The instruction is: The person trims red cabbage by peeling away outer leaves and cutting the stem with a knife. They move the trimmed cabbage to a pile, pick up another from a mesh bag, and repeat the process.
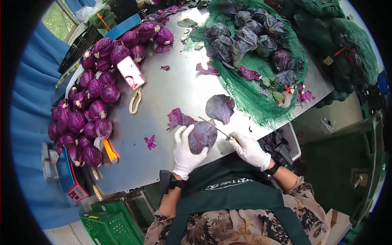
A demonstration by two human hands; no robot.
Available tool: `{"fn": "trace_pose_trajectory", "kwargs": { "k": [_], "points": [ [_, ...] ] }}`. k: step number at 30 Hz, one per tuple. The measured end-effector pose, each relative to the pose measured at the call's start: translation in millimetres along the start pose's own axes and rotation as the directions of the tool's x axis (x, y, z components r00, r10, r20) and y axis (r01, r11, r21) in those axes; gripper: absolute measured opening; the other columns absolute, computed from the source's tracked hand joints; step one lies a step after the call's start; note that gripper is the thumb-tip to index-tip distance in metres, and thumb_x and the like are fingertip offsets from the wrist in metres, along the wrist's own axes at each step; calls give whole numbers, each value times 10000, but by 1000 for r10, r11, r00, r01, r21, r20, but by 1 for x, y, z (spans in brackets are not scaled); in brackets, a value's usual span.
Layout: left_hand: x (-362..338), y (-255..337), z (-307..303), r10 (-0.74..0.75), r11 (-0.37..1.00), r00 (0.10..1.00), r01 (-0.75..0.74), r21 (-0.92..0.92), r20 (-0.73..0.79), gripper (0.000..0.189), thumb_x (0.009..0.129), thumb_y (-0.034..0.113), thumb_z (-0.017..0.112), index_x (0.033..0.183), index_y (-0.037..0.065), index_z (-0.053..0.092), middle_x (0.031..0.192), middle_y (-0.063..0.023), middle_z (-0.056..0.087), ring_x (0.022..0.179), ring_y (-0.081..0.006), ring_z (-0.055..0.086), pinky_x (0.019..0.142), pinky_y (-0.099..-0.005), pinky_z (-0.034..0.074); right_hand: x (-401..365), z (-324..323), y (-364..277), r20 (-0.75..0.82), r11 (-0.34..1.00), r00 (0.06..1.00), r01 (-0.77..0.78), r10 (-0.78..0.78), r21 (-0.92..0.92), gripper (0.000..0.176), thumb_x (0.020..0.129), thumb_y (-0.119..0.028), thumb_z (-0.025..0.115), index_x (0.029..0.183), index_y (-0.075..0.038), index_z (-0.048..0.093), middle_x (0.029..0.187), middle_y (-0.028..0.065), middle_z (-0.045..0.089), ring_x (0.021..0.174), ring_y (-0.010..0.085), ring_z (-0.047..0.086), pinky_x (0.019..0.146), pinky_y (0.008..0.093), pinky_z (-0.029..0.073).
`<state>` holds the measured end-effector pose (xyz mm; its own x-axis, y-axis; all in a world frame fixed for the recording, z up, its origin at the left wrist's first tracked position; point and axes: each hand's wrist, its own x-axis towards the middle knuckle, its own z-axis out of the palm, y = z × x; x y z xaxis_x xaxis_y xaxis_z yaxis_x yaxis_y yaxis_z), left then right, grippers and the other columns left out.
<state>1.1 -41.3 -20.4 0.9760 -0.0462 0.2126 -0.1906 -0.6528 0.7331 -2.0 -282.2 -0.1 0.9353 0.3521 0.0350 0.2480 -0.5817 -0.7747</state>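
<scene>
My gloved left hand (185, 153) is wrapped around the left side of a red cabbage (203, 136), which rests near the front edge of the metal table. In my gloved right hand (250, 150) is a knife (216, 130) with a thin blade and a partly yellow handle. The blade reaches up and left across the cabbage's upper right side. A loose purple cabbage leaf (220, 108) lies just beyond the cabbage, and another torn leaf (179, 118) lies beside my left fingertips.
Peeled red cabbages (76, 121) are piled along the left. A phone (131, 72) with a strap leans against them; an orange-handled tool (110, 151) lies below. Dull, unpeeled cabbages (246, 38) sit in a green net (245, 98) at the back right. A white bin (295, 143) stands by my right arm.
</scene>
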Motion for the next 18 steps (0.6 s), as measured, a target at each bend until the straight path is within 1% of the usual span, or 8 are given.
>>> {"fn": "trace_pose_trajectory", "kwargs": {
  "k": [1,3,7,9,10,13,15,18],
  "points": [
    [1,-2,0,21,1000,1000,-21,-6,-3,799,620,258,793,1329,134,446,1291,-163,403,1187,-360,485,1006,-432,429,-2,10,5,-75,999,997,34,-35,-16,192,964,-234,517,1049,-64,547,823,172,620,735,364,631,652,416,497],
    [2,0,0,19,1000,1000,-19,-15,-3,798,629,282,808,1325,124,452,1292,-161,414,1195,-353,481,1012,-427,423,-3,16,8,-64,998,998,-24,20,-66,183,952,-224,533,1040,-64,546,804,174,623,711,366,633,630,423,499],
    [1,-2,7,4,999,999,-6,-52,-39,806,642,341,844,1315,105,468,1283,-155,436,1203,-336,480,1018,-418,413,-3,18,3,-78,997,995,-63,60,-34,185,944,-220,543,1037,-60,546,778,175,622,689,372,629,622,429,501],
    [1,-2,8,1,998,999,-3,-69,-36,805,640,330,846,1314,104,470,1279,-154,440,1206,-333,478,1021,-417,410,-3,15,-2,10,992,995,-102,103,-69,184,946,-196,538,1056,-49,534,842,178,625,744,375,629,655,413,499],
    [1,-3,8,-4,997,999,1,-84,-41,803,637,319,848,1313,103,473,1276,-152,444,1209,-330,476,1024,-416,407,-2,13,-5,8,992,994,-109,109,-69,184,946,-196,538,1056,-49,534,842,178,625,744,375,629,655,413,499],
    [1,-4,9,5,995,999,-10,-102,-49,790,640,318,846,1307,108,479,1275,-154,447,1198,-335,494,1011,-417,421,-2,10,-10,20,991,993,-113,115,-68,176,942,-191,539,1037,-42,531,821,188,620,736,387,626,650,424,499],
    [1,-2,9,-9,995,999,4,-97,-47,785,639,317,846,1304,110,483,1276,-156,448,1188,-339,505,997,-418,434,-1,12,-11,-7,987,994,-113,113,-114,182,929,-227,553,994,-58,534,774,186,625,677,377,632,615,445,509],
    [0,-8,10,-28,995,999,24,-94,-35,791,618,312,851,1296,117,493,1287,-164,445,1161,-349,533,954,-424,469,2,11,-7,59,981,992,-101,112,-167,198,926,-234,556,1005,-58,512,712,184,615,639,380,627,570,459,500]
  ]
}}
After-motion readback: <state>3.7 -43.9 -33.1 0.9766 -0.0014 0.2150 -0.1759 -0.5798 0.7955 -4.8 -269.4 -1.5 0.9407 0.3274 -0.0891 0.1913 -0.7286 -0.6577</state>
